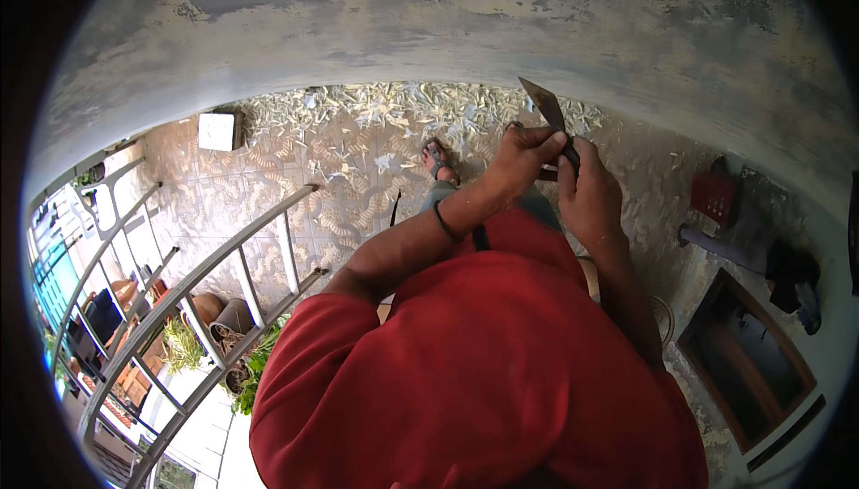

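Observation:
A scraper with a dark, pointed metal blade is held out in front of my red shirt, its tip toward the wall. My left hand is closed, thumb and fingers pinching the scraper near the base of the blade. Close against it, my right hand is closed around the handle, which is mostly hidden by the fingers. A short dark bar shows between the two hands; I cannot tell whether it belongs to the scraper. The wall beyond is patchy grey and cream, with its paint partly stripped.
Paint flakes litter the patterned floor along the wall. A white-topped block stands at the far left. Metal railings and potted plants are at left. On the right are a red box and a wood-framed window.

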The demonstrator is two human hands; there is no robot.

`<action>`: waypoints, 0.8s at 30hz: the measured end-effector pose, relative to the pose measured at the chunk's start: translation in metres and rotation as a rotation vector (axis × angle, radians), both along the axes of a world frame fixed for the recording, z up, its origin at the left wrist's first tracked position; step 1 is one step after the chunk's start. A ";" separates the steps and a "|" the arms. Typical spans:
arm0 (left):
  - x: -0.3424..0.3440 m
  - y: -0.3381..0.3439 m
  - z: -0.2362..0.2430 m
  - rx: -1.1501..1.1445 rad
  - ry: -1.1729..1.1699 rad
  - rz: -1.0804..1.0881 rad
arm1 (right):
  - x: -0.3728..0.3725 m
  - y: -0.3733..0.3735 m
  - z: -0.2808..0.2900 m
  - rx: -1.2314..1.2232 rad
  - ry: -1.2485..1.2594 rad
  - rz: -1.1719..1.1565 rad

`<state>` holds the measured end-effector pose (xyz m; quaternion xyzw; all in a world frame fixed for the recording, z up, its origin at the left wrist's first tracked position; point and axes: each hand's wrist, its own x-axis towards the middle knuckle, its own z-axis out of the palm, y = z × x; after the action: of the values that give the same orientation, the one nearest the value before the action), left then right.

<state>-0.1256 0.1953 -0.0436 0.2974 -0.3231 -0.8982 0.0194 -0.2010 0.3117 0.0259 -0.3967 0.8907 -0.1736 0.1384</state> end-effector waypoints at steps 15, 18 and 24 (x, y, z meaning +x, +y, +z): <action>-0.044 -0.060 -0.095 -1.939 -0.121 -0.112 | -0.012 0.047 -0.004 -0.419 -1.276 -0.893; -0.038 -0.060 -0.102 -1.980 -0.188 -0.228 | -0.018 0.045 -0.007 -0.479 -1.308 -0.902; 0.026 -0.046 -0.094 -1.712 -0.243 -0.330 | -0.024 0.047 -0.030 -0.519 -1.281 -0.765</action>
<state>-0.0992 0.1495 -0.1374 0.2240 -0.9242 -0.3011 0.0712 -0.2248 0.3584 -0.0041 0.0950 0.6432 -0.6061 0.4582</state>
